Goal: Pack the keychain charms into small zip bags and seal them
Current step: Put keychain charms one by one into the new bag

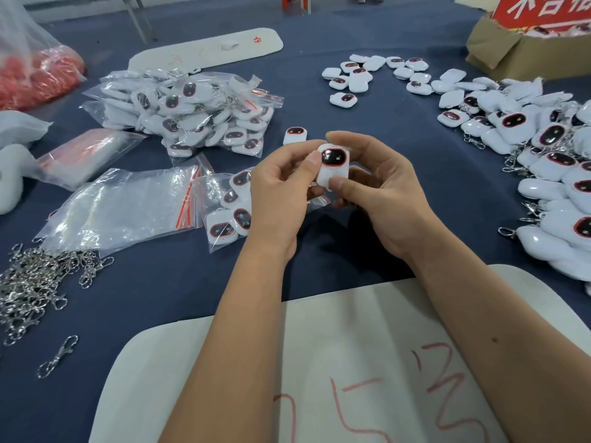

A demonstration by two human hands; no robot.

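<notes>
Far left of both hands: red-filled clear sack (pixel 35 75), then a loose heap of metal clasps (pixel 35 282) w/ one stray clasp (pixel 59 356) nearer the body. Next, a stack of empty zip bags (pixel 121 206) (red seal strips visible) just left of the left hand (pixel 281 193). Beyond it, up-left, a pile of bagged charms (pixel 195 113), too many to count; judged as finished output. A partly hidden bag holding approx. 4 charms (pixel 230 209) lies touching the left hand's far side.

Centre: left hand pinches one charm (pixel 332 166) at its left edge w/ thumb and fingers curled; right hand (pixel 380 193) pinches same charm from the right, thumb on its lower face. Charm is held above the table, unbagged. One single charm (pixel 295 135) lies just beyond the hands.

Right of the hands: approx. 13 loose charms in a scattered group (pixel 374 75), then a large unbagged heap (pixel 550 161), uncountable. Cardboard box (pixel 524 49) far right.

Status est.: roughly midway; much stock remains.
</notes>
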